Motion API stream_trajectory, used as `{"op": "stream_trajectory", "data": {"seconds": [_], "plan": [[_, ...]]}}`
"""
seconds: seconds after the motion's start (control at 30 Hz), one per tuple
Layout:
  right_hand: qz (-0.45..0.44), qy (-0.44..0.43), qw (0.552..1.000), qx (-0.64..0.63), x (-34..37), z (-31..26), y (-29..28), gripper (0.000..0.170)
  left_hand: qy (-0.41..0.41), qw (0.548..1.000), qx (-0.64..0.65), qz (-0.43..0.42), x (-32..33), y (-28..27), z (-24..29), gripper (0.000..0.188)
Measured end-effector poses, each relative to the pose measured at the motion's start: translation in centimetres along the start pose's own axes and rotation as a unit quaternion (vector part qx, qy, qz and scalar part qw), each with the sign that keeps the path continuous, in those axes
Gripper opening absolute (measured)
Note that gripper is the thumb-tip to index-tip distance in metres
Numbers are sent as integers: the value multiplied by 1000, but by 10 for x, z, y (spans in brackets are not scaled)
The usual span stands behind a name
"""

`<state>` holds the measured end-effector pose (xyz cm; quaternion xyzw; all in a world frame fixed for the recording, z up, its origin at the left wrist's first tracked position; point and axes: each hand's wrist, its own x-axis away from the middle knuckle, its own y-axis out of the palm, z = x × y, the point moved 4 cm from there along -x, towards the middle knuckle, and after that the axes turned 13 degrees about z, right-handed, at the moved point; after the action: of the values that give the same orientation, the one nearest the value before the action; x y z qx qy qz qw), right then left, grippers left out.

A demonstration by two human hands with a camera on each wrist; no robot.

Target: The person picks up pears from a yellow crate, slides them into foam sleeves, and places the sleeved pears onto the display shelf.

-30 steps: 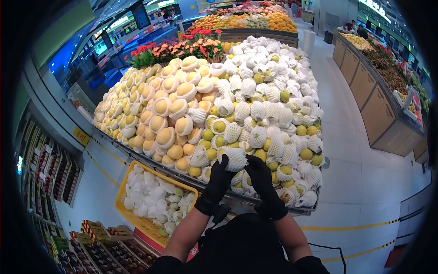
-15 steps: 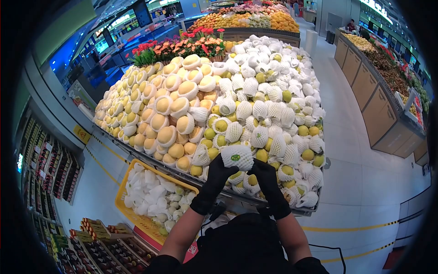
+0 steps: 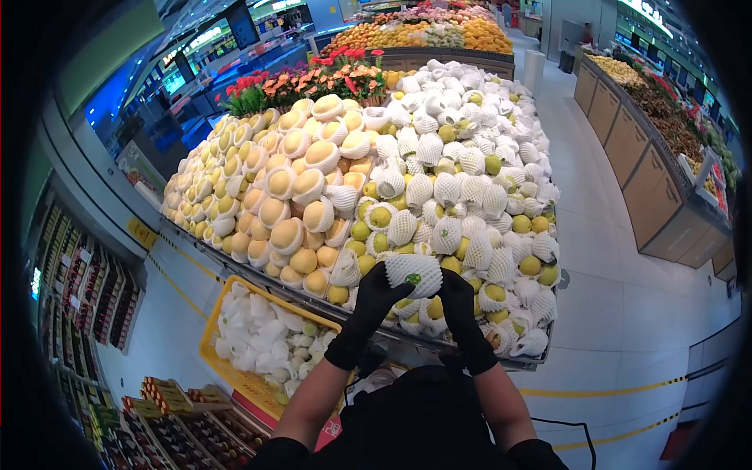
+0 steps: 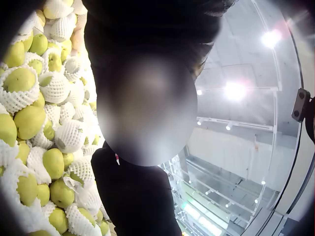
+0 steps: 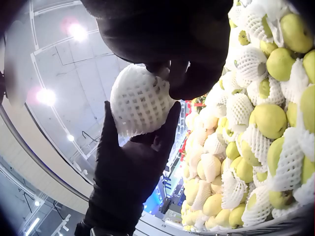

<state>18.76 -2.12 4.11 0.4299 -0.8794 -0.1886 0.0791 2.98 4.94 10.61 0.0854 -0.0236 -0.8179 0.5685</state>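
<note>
A pear in a white foam net point(image 3: 415, 272), with a green sticker facing me, is held between both black-gloved hands above the front of the heaped display. My left hand point(image 3: 377, 296) grips it from the left, thumb across its lower front. From the other side, my right hand point(image 3: 457, 299) pinches its right end. The right wrist view shows the netted pear point(image 5: 142, 101) with the left hand's thumb and fingers point(image 5: 109, 123) spread around it and the right hand point(image 5: 167, 39) over its upper side. A blurred oval covers the middle of the left wrist view.
Netted yellow-green pears point(image 3: 446, 188) fill the display's right, and larger pale-orange fruit point(image 3: 286, 233) its left. Below the front edge stands a yellow crate point(image 3: 208, 345) holding foam nets and fruit. Boxed goods point(image 3: 180, 427) are at the lower left; another produce counter point(image 3: 627, 149) stands right.
The netted pear has turned in my hands, bringing its green sticker into view, then tilted slightly. Both hands have shifted a little with it, keeping hold throughout.
</note>
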Motion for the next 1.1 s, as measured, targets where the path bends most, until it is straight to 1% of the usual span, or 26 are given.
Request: {"op": "stream_trajectory", "data": {"seconds": [0.03,0.13,0.2,0.3,0.33,0.37,0.4,0.47,0.5,0.53,0.63,0.67,0.77,0.83,0.87,0.93,0.97,1.03,1.07,1.1], "plan": [[-4,9,1000,-20,0,1,0,24,0,1000,-6,2,0,1,0,49],[7,16,1000,-11,1,1,3,25,-6,999,-35,16,-2,4,4,47],[31,48,998,-30,3,11,1,24,-18,997,-71,35,-1,7,10,47],[74,74,994,-45,8,20,3,23,23,983,-147,112,-3,1,0,56],[90,80,992,-47,10,23,3,23,48,982,-135,123,-7,-2,-6,60],[95,66,992,-43,11,23,3,22,73,981,-123,134,-10,-5,-14,64],[101,51,993,-39,10,21,3,22,97,978,-111,144,-11,-4,-10,68],[103,23,994,-26,8,21,0,22,27,997,-11,73,-9,3,-8,74],[99,11,995,-18,6,20,-1,22,-8,998,40,37,-9,7,-5,77],[94,-1,995,-10,4,19,-1,22,31,999,7,-14,-11,11,-3,78],[101,-9,993,57,10,5,-1,22,32,989,-112,-88,-12,11,-7,78],[85,-19,994,69,9,4,-2,21,11,991,-98,-95,-11,11,-6,75],[41,-46,993,99,5,5,-11,21,-20,983,-116,-144,-11,10,-4,76],[19,-57,992,112,1,14,-18,22,-20,981,-102,-165,-8,13,-2,74],[16,-39,994,99,-1,20,-23,22,-19,980,-95,-176,-7,16,-3,73],[12,-6,997,74,-1,22,-29,22,-20,980,-98,-169,-7,19,-6,71],[19,7,996,82,-1,24,-33,23,-20,981,-100,-166,-6,21,-9,70],[33,31,994,97,-2,21,-38,25,-38,988,-54,-140,-7,25,-23,65],[43,36,995,78,-2,19,-40,28,-47,990,-31,-127,-7,26,-28,63],[54,40,996,59,-2,16,-41,31,-75,990,-13,-122,-7,28,-31,60]]}}
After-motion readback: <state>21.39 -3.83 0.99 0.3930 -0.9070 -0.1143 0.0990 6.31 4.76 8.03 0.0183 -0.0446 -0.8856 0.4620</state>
